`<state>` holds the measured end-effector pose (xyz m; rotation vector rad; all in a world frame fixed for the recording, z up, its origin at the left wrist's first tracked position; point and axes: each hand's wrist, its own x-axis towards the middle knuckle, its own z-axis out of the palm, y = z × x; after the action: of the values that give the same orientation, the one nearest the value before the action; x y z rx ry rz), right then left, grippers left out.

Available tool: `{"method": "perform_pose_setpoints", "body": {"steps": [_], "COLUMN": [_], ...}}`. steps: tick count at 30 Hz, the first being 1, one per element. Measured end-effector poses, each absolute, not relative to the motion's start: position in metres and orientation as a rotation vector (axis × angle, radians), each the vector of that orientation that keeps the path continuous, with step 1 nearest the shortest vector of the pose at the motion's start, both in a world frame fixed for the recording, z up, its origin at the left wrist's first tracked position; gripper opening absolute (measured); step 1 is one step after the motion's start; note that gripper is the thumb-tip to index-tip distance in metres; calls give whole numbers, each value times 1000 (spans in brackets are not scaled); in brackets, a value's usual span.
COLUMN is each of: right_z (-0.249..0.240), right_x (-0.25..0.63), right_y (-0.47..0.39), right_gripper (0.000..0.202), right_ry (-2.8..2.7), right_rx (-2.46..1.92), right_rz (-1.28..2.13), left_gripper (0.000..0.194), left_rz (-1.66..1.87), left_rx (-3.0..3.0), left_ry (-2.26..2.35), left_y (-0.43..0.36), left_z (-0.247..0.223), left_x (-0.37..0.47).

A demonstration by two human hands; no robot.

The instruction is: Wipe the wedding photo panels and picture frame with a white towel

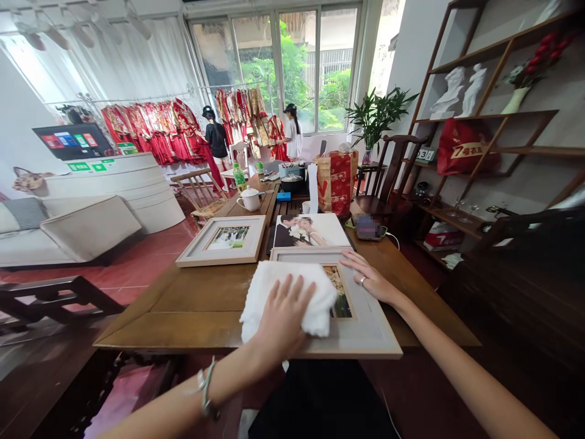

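Note:
A white cloth lies on the left part of a framed picture at the front edge of the wooden table. My left hand rests flat on the cloth, fingers spread and pointing forward. On the upper right of the same frame lies my right hand, a ring on one finger, its fingers extended and nothing in them. The cloth covers part of the small picture inside the frame. Just behind is a large photo print of a couple. A second framed picture lies to the left.
A phone with a white cable lies at the right. Farther back on the table are a white lidded cup, a green bottle, a blue box and a red paper bag. Two people stand by clothes racks.

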<state>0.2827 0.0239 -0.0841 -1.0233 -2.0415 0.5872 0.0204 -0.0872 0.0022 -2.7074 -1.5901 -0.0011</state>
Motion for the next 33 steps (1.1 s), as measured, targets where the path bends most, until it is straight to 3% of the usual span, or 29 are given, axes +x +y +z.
{"method": "perform_pose_setpoints", "body": {"steps": [5,9,18,33], "right_z": [-87,-89,-86,-66], "right_x": [285,285,281,274], "right_y": [25,27,26,-14], "right_gripper": [51,52,57,48], "right_ry": [-2048,-2052,-2021,-1972], "right_rx": [-1020,-1016,-1017,-1199], "right_rz": [578,582,583,662], "left_gripper": [72,68,91,91], "left_rz": [-142,-2,256,98], "left_rx": [-2498,-2520,-2828,-2723], "left_ry": [-1644,-1634,-1594,-1612], "left_y": [-18,-26,-145,-124], "left_z": [4,7,1,-18], "left_x": [27,28,11,37]}}
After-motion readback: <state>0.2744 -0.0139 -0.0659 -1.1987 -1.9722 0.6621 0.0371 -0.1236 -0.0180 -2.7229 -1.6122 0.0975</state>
